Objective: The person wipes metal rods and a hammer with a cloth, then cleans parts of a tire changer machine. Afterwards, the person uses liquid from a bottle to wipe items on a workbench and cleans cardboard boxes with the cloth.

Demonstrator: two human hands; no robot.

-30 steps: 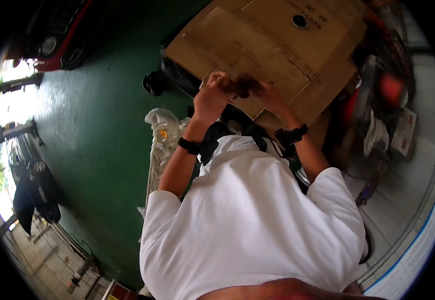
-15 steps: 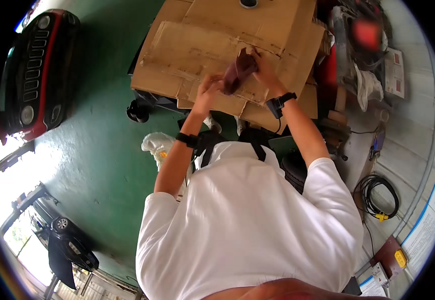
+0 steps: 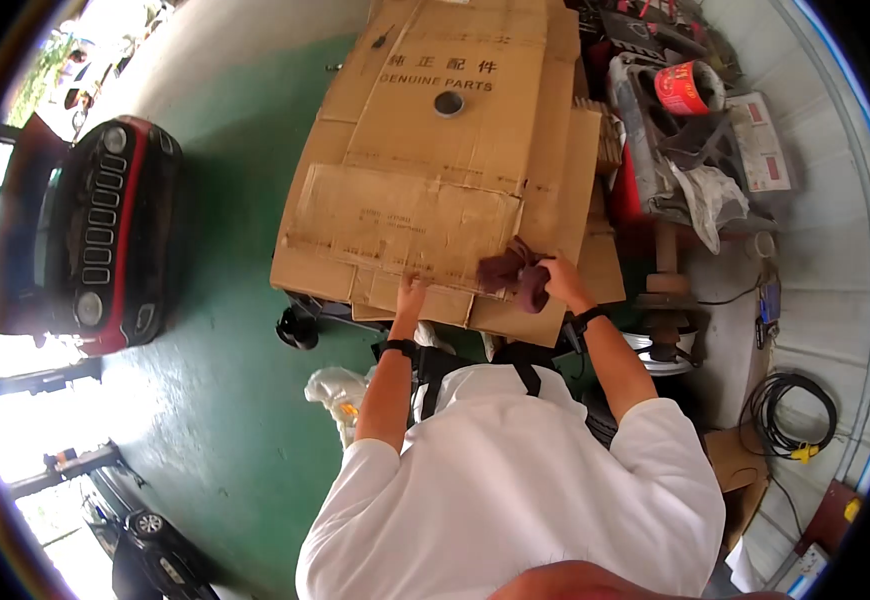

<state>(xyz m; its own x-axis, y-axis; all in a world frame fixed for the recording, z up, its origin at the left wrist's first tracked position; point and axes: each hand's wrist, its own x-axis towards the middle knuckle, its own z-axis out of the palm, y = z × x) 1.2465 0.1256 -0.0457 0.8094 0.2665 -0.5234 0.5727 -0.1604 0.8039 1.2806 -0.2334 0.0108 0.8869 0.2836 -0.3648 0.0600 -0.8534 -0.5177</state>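
A crumpled maroon cloth hangs from my right hand, whose fingers are closed around its right side. It hovers over or rests on the near right part of the stacked cardboard; I cannot tell which. My left hand is at the near edge of a flattened cardboard sheet, with short, curled fingers that seem to pinch that edge. Farther back, a small round metal-rimmed dark object sits on the larger carton, below printed lettering reading GENUINE PARTS. Both wrists wear black bands.
To the right stand cluttered parts with a red-labelled roll and a crumpled white plastic sheet. A coiled black cable lies by the wall. At left, a black-and-red car front faces the green floor. A white plastic bag hangs near my left arm.
My left hand has let go of the maroon cloth and moved to the cardboard edge. The right hand holds the cloth, now bunched up. The view has tilted, showing more of the carton's far end.
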